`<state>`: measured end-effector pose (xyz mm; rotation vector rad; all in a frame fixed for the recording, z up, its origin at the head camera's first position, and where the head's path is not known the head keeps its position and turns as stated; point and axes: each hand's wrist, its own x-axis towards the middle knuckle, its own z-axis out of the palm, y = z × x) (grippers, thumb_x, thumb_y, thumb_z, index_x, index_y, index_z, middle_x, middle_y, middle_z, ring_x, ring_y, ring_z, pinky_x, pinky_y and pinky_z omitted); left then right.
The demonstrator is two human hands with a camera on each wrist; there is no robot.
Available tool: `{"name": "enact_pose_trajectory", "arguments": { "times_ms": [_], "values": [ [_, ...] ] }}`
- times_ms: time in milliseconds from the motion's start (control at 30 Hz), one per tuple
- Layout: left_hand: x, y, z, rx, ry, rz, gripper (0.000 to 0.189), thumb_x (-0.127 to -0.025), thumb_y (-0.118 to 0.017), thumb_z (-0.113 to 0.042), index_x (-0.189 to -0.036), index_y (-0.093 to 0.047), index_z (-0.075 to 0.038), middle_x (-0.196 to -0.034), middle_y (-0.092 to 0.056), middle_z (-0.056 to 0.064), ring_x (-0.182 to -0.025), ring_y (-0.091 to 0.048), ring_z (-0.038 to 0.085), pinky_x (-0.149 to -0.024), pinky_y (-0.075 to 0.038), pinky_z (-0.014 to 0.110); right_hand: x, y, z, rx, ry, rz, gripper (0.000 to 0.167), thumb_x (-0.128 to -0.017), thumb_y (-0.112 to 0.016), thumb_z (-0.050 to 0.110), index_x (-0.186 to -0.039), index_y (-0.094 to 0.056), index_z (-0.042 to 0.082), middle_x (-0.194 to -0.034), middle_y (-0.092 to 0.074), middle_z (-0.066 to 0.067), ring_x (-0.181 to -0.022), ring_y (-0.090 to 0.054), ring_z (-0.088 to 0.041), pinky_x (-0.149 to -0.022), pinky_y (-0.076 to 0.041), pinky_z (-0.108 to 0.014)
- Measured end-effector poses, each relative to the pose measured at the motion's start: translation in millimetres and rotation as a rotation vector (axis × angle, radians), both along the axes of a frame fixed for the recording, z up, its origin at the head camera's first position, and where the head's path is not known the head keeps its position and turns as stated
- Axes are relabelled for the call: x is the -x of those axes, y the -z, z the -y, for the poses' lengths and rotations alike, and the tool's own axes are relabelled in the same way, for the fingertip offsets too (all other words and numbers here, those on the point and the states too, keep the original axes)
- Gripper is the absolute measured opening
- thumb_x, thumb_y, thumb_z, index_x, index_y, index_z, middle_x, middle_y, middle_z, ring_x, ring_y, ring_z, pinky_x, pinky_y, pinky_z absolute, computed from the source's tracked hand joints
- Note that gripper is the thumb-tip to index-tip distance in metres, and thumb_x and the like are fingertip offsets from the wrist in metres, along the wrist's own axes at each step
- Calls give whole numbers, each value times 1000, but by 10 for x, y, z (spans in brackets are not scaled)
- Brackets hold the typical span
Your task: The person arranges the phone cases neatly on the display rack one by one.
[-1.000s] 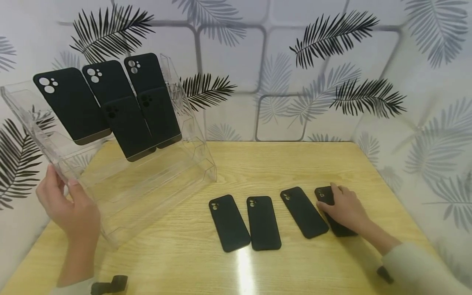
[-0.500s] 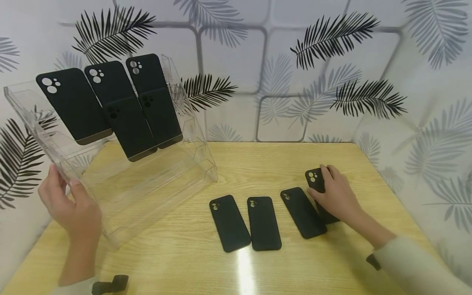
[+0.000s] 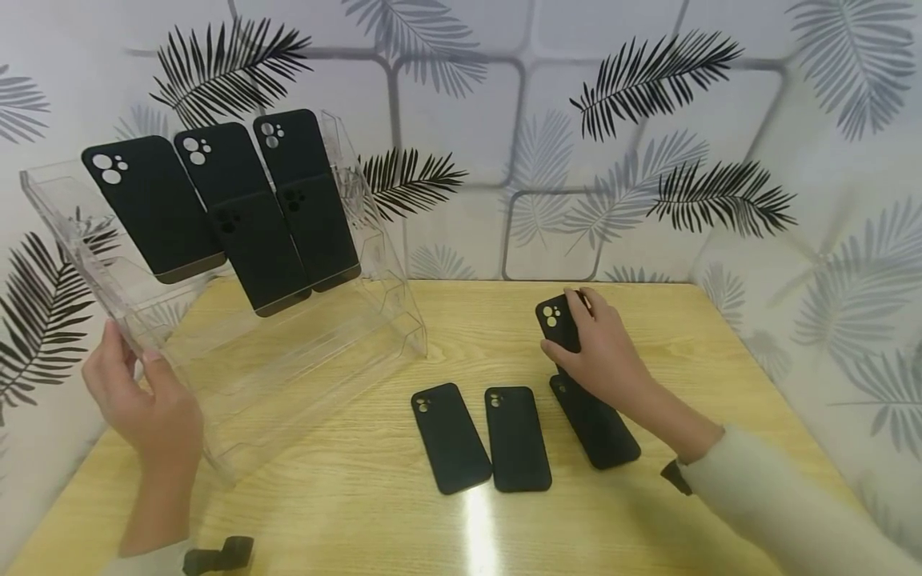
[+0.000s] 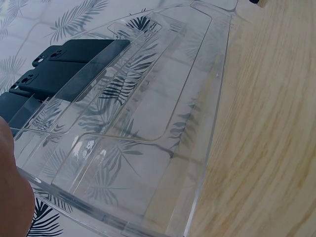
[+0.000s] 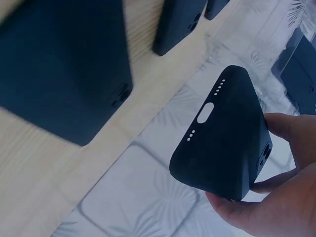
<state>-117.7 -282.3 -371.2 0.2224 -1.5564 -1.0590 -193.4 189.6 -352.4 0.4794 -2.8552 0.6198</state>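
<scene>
Black all over, the phone case [image 5: 217, 143] in the right hand [image 3: 605, 340] looks lifted off the desk [image 3: 346, 512], near the desk's far side. The fingers are bent in and hold the case by its edges, thumb on one side and fingers on the other, so they open only as wide as the case. Holding the edges, I think, stops it from slipping. The end with the camera holes points away from the person.

More lie flat on the desk: a left case [image 3: 451, 438], a middle case [image 3: 517, 442] and a right case [image 3: 603, 434], which the hand and held case partly cover in the head view. Their camera holes are all at the far end, maybe so each one is the same way round.

The left hand [image 3: 144, 404] has its fingers bent round the side edge of a clear stand [image 4: 177, 168], perhaps to stop it from wobbling. I cannot tell how much weight it takes. The stand goes up like stairs and leans back, so cases can rest in it and be seen. Three cases [image 3: 219, 168] sit in the top row. Two cases [image 3: 262, 252] sit lower, in front, hiding the bottoms of two behind.
</scene>
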Motion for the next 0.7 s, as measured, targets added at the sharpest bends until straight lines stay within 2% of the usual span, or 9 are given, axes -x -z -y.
{"name": "enact_pose_trajectory", "arguments": {
  "times_ms": [233, 467, 600, 700],
  "values": [
    [3, 13, 11, 1, 9, 2, 45, -98, -48, -2, -142, -56, -9, -119, -47, -16, -123, -51, 12, -111, -46, 28, 5, -78, 403, -1, -81, -20, 87, -93, -70, 40, -159, -26, 4, -159, -26, -26, -141, -35, -46, -109, -42, -61],
    [9, -11, -6, -4, 23, -7, 45, -98, -48, -2, -142, -56, -9, -119, -48, -15, -122, -51, 12, -111, -46, 29, 30, -193, 843, 20, -160, -75, 84, -93, -70, 42, -158, -29, 7, -156, -32, -20, -134, -44, -39, -100, -51, -52],
    [16, 1, 10, 0, 9, 7, 45, -98, -48, -3, -142, -56, -10, -118, -47, -17, -122, -51, 10, -111, -46, 29, 50, -226, 1109, -12, -212, -107, 84, -93, -69, 44, -158, -30, 7, -156, -33, -19, -137, -44, -36, -103, -50, -50],
    [35, 50, 58, 3, 0, 17, 45, -99, -49, -4, -143, -56, -12, -119, -47, -18, -122, -51, 10, -111, -46, 28, 51, -243, 1299, -35, -240, -115, 84, -94, -67, 46, -158, -30, 6, -158, -32, -18, -142, -40, -35, -108, -48, -50]
  ]
}}
